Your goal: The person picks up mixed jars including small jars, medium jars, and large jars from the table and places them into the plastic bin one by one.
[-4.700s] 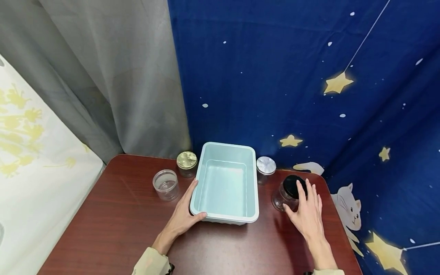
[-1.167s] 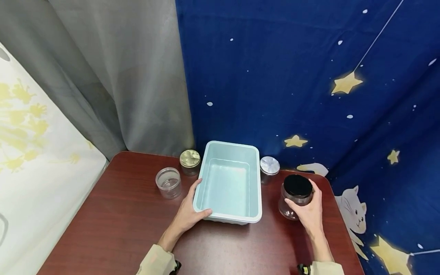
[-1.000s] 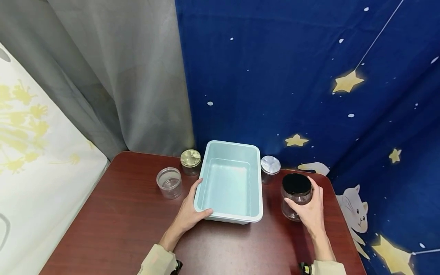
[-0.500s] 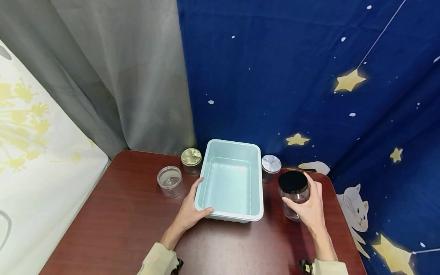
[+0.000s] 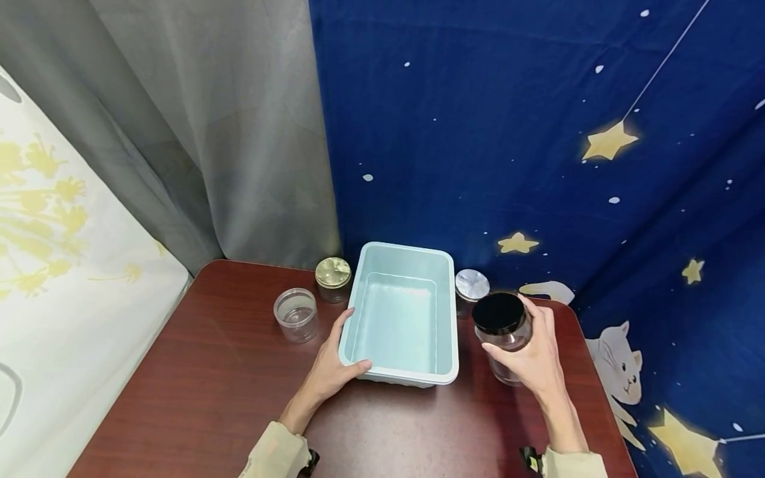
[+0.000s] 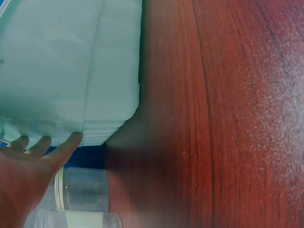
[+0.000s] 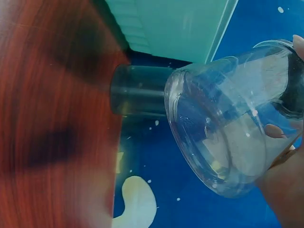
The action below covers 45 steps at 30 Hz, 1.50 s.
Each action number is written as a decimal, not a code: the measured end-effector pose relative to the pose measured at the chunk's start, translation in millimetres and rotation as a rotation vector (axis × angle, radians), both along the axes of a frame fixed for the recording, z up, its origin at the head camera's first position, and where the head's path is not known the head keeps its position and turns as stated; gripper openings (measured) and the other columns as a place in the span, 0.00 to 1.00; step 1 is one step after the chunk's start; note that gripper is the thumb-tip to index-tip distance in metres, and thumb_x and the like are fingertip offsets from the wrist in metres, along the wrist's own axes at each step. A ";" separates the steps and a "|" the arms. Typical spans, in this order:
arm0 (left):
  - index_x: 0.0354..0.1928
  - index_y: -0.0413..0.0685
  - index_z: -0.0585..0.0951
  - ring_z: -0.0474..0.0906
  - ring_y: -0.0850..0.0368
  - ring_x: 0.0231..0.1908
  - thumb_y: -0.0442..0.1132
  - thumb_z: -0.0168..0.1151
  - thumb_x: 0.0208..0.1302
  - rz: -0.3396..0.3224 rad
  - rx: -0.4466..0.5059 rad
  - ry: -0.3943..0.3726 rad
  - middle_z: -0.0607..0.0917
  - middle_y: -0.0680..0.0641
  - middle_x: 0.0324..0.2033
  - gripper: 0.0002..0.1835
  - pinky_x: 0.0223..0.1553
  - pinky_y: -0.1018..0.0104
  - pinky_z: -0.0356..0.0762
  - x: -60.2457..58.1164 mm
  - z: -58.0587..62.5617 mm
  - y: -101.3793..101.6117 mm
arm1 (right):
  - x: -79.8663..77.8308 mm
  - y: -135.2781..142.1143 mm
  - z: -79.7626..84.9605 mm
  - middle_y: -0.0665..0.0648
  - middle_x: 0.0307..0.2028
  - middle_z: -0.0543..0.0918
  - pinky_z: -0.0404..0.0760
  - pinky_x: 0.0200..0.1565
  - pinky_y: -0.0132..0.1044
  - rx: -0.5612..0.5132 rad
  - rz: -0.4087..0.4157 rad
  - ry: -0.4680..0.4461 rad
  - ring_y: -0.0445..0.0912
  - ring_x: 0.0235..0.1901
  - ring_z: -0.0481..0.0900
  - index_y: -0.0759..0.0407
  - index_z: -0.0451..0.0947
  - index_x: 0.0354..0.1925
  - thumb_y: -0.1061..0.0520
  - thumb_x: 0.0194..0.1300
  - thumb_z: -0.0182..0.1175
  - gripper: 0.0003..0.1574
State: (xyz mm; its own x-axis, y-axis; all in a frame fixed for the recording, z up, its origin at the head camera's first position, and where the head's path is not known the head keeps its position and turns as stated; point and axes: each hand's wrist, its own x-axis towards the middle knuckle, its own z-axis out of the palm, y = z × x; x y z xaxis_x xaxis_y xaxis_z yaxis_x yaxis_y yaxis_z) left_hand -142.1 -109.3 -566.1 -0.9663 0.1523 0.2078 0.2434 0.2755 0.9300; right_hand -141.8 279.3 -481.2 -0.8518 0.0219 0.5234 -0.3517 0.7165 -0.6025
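Observation:
A pale blue plastic basin [image 5: 394,374] stands on the table. My left hand [image 5: 327,373] holds its near left corner, thumb on the front rim and fingers along the left side; the left wrist view shows fingertips against the outer wall [image 6: 52,66]. To the right of the basin, my right hand [image 5: 534,355] grips a clear jar [image 5: 509,342] with a black lid [image 5: 499,313], thumb in front and fingers around the far side. In the right wrist view the jar [image 7: 218,128] is raised off the table, its base showing and a shadow below. It looks empty.
Behind the basin's right side stands a small clear jar with a silver lid [image 5: 472,284]. On the left are a gold-lidded jar [image 5: 333,272] and a lidless clear jar [image 5: 295,317]. Curtains [image 5: 418,133] hang behind the brown table [image 5: 197,372].
My right hand, earlier reaching over the black lid, has taken hold of the jar's side, lifted it and shifted it left toward the basin. My left hand stays at the basin's corner.

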 end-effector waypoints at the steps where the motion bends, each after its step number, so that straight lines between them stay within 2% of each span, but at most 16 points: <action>1: 0.76 0.71 0.55 0.71 0.36 0.61 0.48 0.79 0.45 0.001 0.000 -0.003 0.69 0.35 0.67 0.57 0.58 0.41 0.65 0.1 0.0 0.1 | -0.4 -0.9 1.5 0.61 0.54 0.71 0.60 0.53 0.24 0.008 0.005 0.007 0.44 0.52 0.65 0.51 0.66 0.71 0.56 0.28 0.87 0.70; 5: 0.76 0.72 0.55 0.70 0.36 0.62 0.48 0.78 0.45 0.008 -0.002 -0.008 0.68 0.36 0.68 0.57 0.58 0.40 0.65 0.2 -0.2 0.5 | -2.6 -3.3 6.5 0.62 0.56 0.71 0.60 0.54 0.23 0.031 0.028 0.026 0.46 0.53 0.66 0.55 0.66 0.70 0.55 0.27 0.87 0.70; 14: 0.76 0.71 0.55 0.71 0.35 0.61 0.48 0.78 0.44 0.011 -0.012 0.010 0.69 0.36 0.68 0.57 0.57 0.40 0.65 0.6 0.1 0.6 | -2.2 -7.8 12.0 0.61 0.55 0.71 0.61 0.53 0.24 0.058 0.064 -0.002 0.45 0.54 0.66 0.52 0.66 0.71 0.53 0.26 0.88 0.72; 21: 0.77 0.68 0.55 0.68 0.40 0.65 0.49 0.78 0.45 -0.001 -0.051 0.021 0.66 0.39 0.70 0.57 0.60 0.39 0.63 1.3 4.2 -2.3 | -5.7 -14.3 17.5 0.60 0.54 0.70 0.61 0.53 0.23 0.088 0.106 -0.010 0.46 0.54 0.67 0.51 0.66 0.71 0.52 0.28 0.87 0.70; 25: 0.77 0.66 0.54 0.67 0.42 0.66 0.51 0.78 0.46 -0.002 -0.073 0.022 0.66 0.40 0.71 0.58 0.61 0.38 0.63 1.4 7.5 -2.5 | -9.0 -19.8 21.8 0.57 0.52 0.70 0.65 0.50 0.25 0.112 0.117 -0.041 0.44 0.52 0.68 0.46 0.66 0.71 0.50 0.29 0.87 0.70; 33: 0.77 0.62 0.54 0.68 0.37 0.64 0.50 0.78 0.45 -0.005 -0.083 0.024 0.67 0.37 0.70 0.58 0.60 0.39 0.64 1.6 11.6 -0.7 | -12.2 -30.5 30.5 0.52 0.50 0.70 0.69 0.50 0.32 0.156 0.139 -0.095 0.43 0.50 0.69 0.43 0.67 0.71 0.42 0.33 0.85 0.66; 40: 0.78 0.62 0.54 0.71 0.38 0.61 0.50 0.78 0.46 -0.008 -0.112 0.023 0.70 0.35 0.66 0.59 0.57 0.40 0.67 0.4 13.6 -1.6 | -14.1 -33.3 35.6 0.52 0.49 0.71 0.70 0.47 0.31 0.173 0.154 -0.088 0.43 0.48 0.70 0.45 0.68 0.71 0.41 0.33 0.85 0.66; 45: 0.78 0.61 0.53 0.72 0.39 0.61 0.50 0.78 0.45 -0.001 -0.152 0.011 0.71 0.35 0.66 0.59 0.57 0.41 0.68 0.3 18.8 -0.6 | -17.8 -36.7 40.4 0.51 0.49 0.71 0.71 0.45 0.33 0.193 0.202 -0.081 0.41 0.47 0.69 0.44 0.68 0.71 0.40 0.33 0.85 0.66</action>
State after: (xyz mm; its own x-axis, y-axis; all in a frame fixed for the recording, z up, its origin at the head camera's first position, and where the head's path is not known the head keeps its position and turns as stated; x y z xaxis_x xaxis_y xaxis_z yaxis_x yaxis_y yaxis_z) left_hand -141.8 -109.9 -547.3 -0.9640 0.1837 0.1925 0.2533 0.4125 0.8750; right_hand -159.6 242.6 -440.7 -0.8681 -0.2461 0.4311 -0.4554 0.7407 -0.4940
